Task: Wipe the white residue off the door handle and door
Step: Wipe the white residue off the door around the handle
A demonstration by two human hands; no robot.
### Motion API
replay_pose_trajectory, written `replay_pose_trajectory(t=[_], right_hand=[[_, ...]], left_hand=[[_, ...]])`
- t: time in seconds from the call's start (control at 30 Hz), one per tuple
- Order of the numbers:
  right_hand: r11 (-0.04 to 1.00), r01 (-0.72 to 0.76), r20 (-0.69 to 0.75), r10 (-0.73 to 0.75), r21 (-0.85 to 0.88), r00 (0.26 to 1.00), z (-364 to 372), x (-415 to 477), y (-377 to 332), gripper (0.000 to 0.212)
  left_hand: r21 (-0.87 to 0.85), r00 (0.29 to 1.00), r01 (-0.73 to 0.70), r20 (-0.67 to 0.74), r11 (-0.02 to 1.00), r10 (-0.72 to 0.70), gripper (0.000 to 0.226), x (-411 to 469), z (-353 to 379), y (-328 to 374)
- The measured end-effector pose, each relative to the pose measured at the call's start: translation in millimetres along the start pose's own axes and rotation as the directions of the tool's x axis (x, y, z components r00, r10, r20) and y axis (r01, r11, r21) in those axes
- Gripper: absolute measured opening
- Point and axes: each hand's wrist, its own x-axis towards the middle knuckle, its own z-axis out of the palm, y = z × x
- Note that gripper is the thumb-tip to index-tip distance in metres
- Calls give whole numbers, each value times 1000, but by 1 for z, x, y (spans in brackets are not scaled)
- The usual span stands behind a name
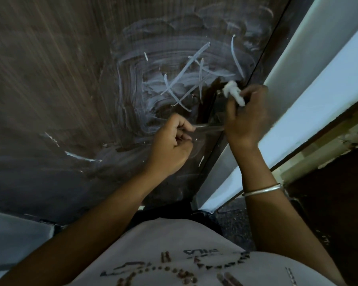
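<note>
Head view, A: What can't we make out?
B: Mostly the handle [210, 127]. We see only a short metal bar between the hands. Its free end sits inside the left hand [172, 145], which is curled round it. Its root is behind the right hand [246, 118]. The plate [220, 104] above is dim and partly covered.
A: Right hand?
B: Its fingers pinch a white wad [233, 91] at the plate's top, near the right edge of the door [50, 79]. We can't tell whether the wad touches.
A: Where's the residue [182, 79]?
B: White smears and thick strokes left of and above the wad, with fainter arcs at lower left.
A: Around?
B: A white frame [318, 83] right of the door, a bangle [262, 190] on the right wrist, and a shirt [174, 254] cut off below.
</note>
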Motion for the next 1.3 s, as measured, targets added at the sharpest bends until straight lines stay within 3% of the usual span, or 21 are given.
replay_pose_trajectory(t=[0.2, 0.27, 0.43, 0.63, 0.77, 0.9, 1.0, 1.13, 1.23, 1.3], right_hand=[[997, 68, -158, -70, -19, 985, -4, 20, 8, 11], [991, 122, -139, -127, -45, 982, 0, 20, 11, 18], [984, 165, -42, -167, -65, 985, 11, 12, 15, 12], [969, 224, -89, -233, -106, 968, 6, 17, 16, 13], [969, 244, -194, -245, -29, 950, 4, 43, 1, 14], [956, 294, -258, -285, -7, 923, 5, 69, -9, 16], [934, 354, -163, -356, -47, 920, 4, 52, 0, 15], [970, 240, -60, -241, -27, 969, -2, 33, 3, 16], [979, 203, -175, -206, -36, 963, -9, 60, -10, 16], [967, 255, -247, -248, -1, 937, -9, 81, -21, 18]], left_hand=[[89, 994, -107, 0, 990, 108, 29, 27, -4, 11], [139, 991, -130, 32, 982, 127, 25, 39, -7, 15], [230, 981, -170, 135, 958, 142, 23, 43, -7, 19], [313, 975, -183, 181, 932, 130, 29, 41, -5, 19], [339, 971, -179, 213, 923, 110, 29, 42, -3, 19], [356, 972, -207, 178, 911, 152, 24, 47, -3, 21], [363, 972, -230, 130, 903, 196, 21, 53, -6, 28], [361, 964, -266, 71, 894, 258, 18, 59, -10, 36], [352, 957, -286, 54, 891, 285, 21, 62, -13, 41], [349, 951, -302, 45, 887, 306, 23, 62, -14, 42]])
